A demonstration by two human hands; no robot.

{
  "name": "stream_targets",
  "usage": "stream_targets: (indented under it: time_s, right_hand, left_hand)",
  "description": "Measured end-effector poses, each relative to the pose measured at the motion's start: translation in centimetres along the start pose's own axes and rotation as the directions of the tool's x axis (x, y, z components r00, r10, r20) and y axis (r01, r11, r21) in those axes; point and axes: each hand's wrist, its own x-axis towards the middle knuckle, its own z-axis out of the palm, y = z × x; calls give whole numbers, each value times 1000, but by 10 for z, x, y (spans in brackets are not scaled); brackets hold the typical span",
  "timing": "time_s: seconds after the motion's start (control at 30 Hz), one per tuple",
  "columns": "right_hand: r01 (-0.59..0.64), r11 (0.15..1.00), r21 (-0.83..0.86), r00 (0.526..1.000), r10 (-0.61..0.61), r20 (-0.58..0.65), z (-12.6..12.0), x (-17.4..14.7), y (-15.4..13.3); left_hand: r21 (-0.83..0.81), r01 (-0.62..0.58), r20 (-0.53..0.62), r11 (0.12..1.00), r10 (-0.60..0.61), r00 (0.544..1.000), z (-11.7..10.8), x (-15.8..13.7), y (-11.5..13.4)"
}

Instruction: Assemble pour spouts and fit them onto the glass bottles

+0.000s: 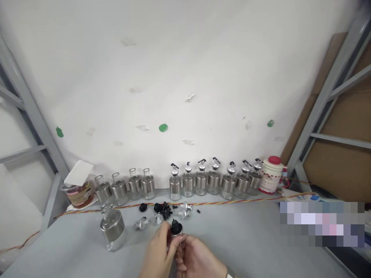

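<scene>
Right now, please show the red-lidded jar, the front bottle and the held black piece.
Red-lidded jar [270, 179], head view: patterned body.
Front bottle [113, 227], head view: metal band.
Black piece [176, 228], head view: rounded part.

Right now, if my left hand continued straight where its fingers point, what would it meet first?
Past the black-topped piece being held, the left hand would probably meet the small black parts first, though height is unclear; it might pass above.

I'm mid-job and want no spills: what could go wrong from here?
The open bottle left of the left hand might tip if bumped. The tiny black piece, apart from the other loose parts, could get lost. The black-topped pourer, held between left and right hand, might slip.
</scene>
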Motion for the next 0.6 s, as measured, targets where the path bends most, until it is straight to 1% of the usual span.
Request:
stream_targets:
  time_s: [0.03, 0.07, 0.13, 0.23, 0.33, 0.37, 0.43, 0.5, 0.6]
  right_hand:
    - [-43, 999, 26, 999, 43, 32, -1, 2, 2]
    - [-62, 996, 56, 997, 59, 54, -2, 3, 3]
    - [-54, 992, 116, 996, 45, 76, -2, 3, 4]
    - [28, 983, 180, 996, -42, 78, 1, -3, 2]
    - [121, 970, 213, 983, -146, 108, 4, -10, -1]
    - [134, 967, 219, 978, -165, 131, 4, -11, -2]
    - [113, 969, 218, 970, -155, 185, 5, -13, -3]
    - [57, 977, 204, 969, -104, 225, 5, -13, -2]
    - [12, 983, 182, 970, -56, 237, 4, -12, 0]
  left_hand:
    - [8, 16, -1, 1000, -16, 1000, 1, -1, -1]
    - [33, 16, -8, 999, -15, 1000, 1, -1, -2]
    - [116, -16, -39, 993, 21, 999, 0, -2, -4]
    - [280, -110, -107, 954, 145, 984, -3, -2, -7]
    - [422, -192, -176, 886, 288, 941, -6, -3, -7]
    - [453, -215, -193, 865, 331, 924, -7, -3, -7]
    - [491, -256, -227, 833, 406, 885, -7, -3, -6]
    - [522, -272, -256, 809, 452, 854, -6, -4, -5]
    - [564, -272, -250, 780, 475, 844, -5, -4, -7]
